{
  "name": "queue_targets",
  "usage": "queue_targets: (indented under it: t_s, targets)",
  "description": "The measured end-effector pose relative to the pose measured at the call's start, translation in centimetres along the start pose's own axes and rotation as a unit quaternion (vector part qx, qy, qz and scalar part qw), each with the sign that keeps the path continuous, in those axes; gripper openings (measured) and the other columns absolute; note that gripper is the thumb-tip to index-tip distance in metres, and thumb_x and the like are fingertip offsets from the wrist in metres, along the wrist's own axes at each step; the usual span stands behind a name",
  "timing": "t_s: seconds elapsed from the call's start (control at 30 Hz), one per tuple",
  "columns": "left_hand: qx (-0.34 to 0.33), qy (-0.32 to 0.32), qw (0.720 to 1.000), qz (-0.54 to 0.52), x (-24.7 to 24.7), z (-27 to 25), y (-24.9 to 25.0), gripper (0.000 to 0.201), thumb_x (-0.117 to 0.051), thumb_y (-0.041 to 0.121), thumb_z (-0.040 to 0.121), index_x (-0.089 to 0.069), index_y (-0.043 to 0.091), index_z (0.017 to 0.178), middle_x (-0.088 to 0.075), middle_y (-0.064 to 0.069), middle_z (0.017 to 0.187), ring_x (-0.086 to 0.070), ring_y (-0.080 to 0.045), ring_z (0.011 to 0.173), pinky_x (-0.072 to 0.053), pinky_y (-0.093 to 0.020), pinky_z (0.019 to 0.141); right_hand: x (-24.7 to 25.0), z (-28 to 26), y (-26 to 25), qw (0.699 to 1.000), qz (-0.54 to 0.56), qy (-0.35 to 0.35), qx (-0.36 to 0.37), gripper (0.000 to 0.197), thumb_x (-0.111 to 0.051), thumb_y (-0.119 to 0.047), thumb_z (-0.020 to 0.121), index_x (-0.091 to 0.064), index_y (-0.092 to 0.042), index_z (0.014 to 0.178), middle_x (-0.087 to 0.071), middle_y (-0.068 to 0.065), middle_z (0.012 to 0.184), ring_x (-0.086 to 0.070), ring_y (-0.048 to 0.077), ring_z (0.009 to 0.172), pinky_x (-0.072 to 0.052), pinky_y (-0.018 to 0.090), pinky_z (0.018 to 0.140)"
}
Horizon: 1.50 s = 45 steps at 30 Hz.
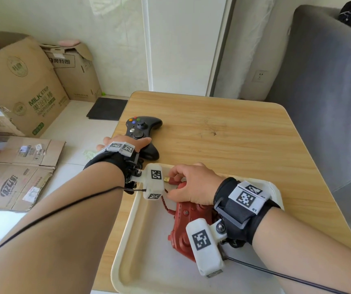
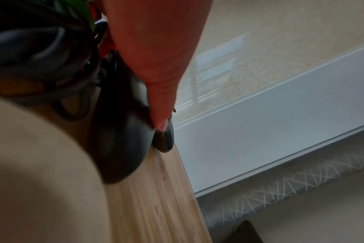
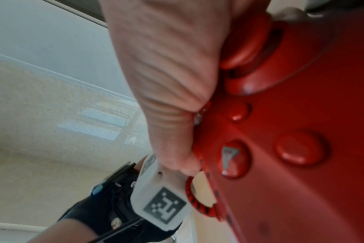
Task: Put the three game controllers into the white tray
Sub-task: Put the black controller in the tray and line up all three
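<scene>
Right hand: the right hand (image 1: 191, 184) curls over the top end of a glossy red plastic game controller (image 1: 183, 225), fingers bent round its upper edge and pinching the red USB plug (image 1: 171, 180) of its cable.
Red controller: it lies inside the white plastic tray (image 1: 149, 240), buttons up; its red-and-black braided cord (image 3: 190, 195) loops along its edge beside the thumb.
Left hand: the left hand (image 1: 125, 143) grasps the near grip of a black plastic game controller (image 1: 142, 128), thumb on top; the left wrist view shows the thumb pressed against the dark shell (image 2: 123, 131).
Black controller: it rests on the light wooden table (image 1: 223, 134), close to its left edge, just beyond the tray's far corner and outside the tray.
Tray: it sits on the near part of the table, towards me.
Third controller: I cannot see it from here.
Surroundings: brown cardboard boxes (image 1: 28, 85) stand on the floor to the left; a grey upholstered sofa (image 1: 323, 102) stands along the right.
</scene>
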<state>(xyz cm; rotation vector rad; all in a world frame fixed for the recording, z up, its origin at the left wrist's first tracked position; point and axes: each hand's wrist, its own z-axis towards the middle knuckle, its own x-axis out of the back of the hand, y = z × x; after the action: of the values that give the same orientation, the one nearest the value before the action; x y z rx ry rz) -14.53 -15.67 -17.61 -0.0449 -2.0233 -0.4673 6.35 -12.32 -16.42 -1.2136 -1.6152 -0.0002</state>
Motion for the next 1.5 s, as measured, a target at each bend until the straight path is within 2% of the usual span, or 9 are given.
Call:
queue_targets:
  t_s: [0.3,0.47,0.63,0.73,0.87,1.0,1.2,1.37,1.5]
  targets:
    - [-0.039,-0.03,0.996,-0.078,1.1,-1.2,0.2,0.077,-0.072,0.061,0.059,-0.054,0.01,0.114,-0.064,-0.012,0.109,-0.061,-0.028,0.092,-0.047,-0.035,0.075,0.2,-0.3,-0.2,1.0,0.001,-0.001,0.002,0.05,-0.059,-0.058,0.054,-0.055,-0.044,0.102,-0.056,-0.019,0.101,-0.048,0.012,0.113,-0.043,0.034,0.101]
    - [-0.042,-0.006,0.988,-0.147,1.9,-2.0,-1.6,0.077,-0.076,0.045,0.064,-0.046,0.009,0.126,-0.061,-0.013,0.113,-0.062,-0.03,0.101,-0.046,-0.036,0.074,0.6,-0.9,-0.8,1.0,-0.011,-0.005,-0.007,0.029,-0.06,-0.058,0.056,-0.061,-0.039,0.077,-0.06,-0.008,0.103,-0.058,0.016,0.099,-0.05,0.035,0.092]
    - [-0.062,0.034,0.972,-0.224,3.5,-3.6,-4.0,0.076,-0.075,0.04,0.068,-0.043,0.01,0.13,-0.063,-0.009,0.108,-0.063,-0.026,0.085,-0.046,-0.031,0.064,0.8,-2.3,-2.1,0.994,-0.112,0.001,0.008,0.03,-0.054,-0.052,0.075,-0.067,-0.032,0.093,-0.058,-0.014,0.09,-0.044,0.017,0.114,-0.036,0.038,0.1]
    - [-0.082,0.043,0.952,-0.292,4.6,-4.9,-5.0,0.075,-0.074,0.042,0.07,-0.043,0.011,0.131,-0.058,-0.005,0.098,-0.053,-0.014,0.064,-0.038,-0.027,0.052,0.4,-3.2,-3.0,0.976,-0.215,-0.003,-0.019,0.042,-0.049,-0.061,0.071,-0.063,-0.034,0.101,-0.054,-0.005,0.112,-0.036,0.025,0.12,-0.03,0.043,0.098]
    - [-0.089,-0.005,0.929,-0.36,5.3,-8.5,-5.6,0.082,-0.076,0.054,0.052,-0.049,0.017,0.121,-0.067,-0.007,0.102,-0.068,-0.026,0.08,-0.056,-0.039,0.075,-1.3,-4.1,-3.6,0.968,-0.244,0.012,-0.05,0.07,-0.047,-0.068,0.067,-0.047,-0.028,0.124,-0.047,0.005,0.129,-0.038,0.032,0.123,-0.034,0.049,0.099]
    - [-0.112,-0.056,0.908,-0.399,4.6,-12.3,-6.4,0.04,-0.079,0.04,0.058,-0.047,0.025,0.077,-0.069,-0.014,0.097,-0.07,-0.036,0.09,-0.055,-0.05,0.089,-1.5,-5.2,-3.7,0.976,-0.208,0.037,-0.049,0.06,-0.051,-0.062,0.068,-0.052,-0.025,0.115,-0.05,0.005,0.125,-0.041,0.031,0.121,-0.036,0.047,0.099]
    - [-0.1,-0.123,0.874,-0.459,1.9,-14.9,-7.3,0.065,-0.085,0.044,0.032,-0.053,0.02,0.084,-0.072,-0.019,0.098,-0.072,-0.04,0.088,-0.056,-0.056,0.082,-0.3,-6.8,-2.4,0.994,-0.043,0.102,-0.009,0.02,-0.06,-0.035,0.075,-0.056,-0.025,0.092,-0.053,0.002,0.101,-0.05,0.029,0.11,-0.044,0.034,0.082]
    - [-0.098,-0.152,0.862,-0.474,0.0,-16.2,-8.0,0.082,-0.085,0.046,0.031,-0.05,0.018,0.1,-0.071,-0.019,0.1,-0.071,-0.042,0.086,-0.057,-0.057,0.077,-0.1,-8.3,-1.8,0.99,0.035,0.133,0.01,0.019,-0.06,-0.024,0.076,-0.056,-0.022,0.095,-0.057,-0.002,0.088,-0.056,0.017,0.075,-0.045,0.026,0.059]
    - [-0.102,-0.164,0.86,-0.473,-1.4,-17.4,-8.0,0.081,-0.085,0.048,0.029,-0.05,0.02,0.096,-0.07,-0.02,0.103,-0.07,-0.043,0.089,-0.057,-0.057,0.078,0.2,-9.0,-1.4,0.988,0.039,0.149,0.015,0.019,-0.06,-0.024,0.077,-0.056,-0.022,0.095,-0.054,-0.006,0.083,-0.054,0.017,0.076,-0.044,0.025,0.06]
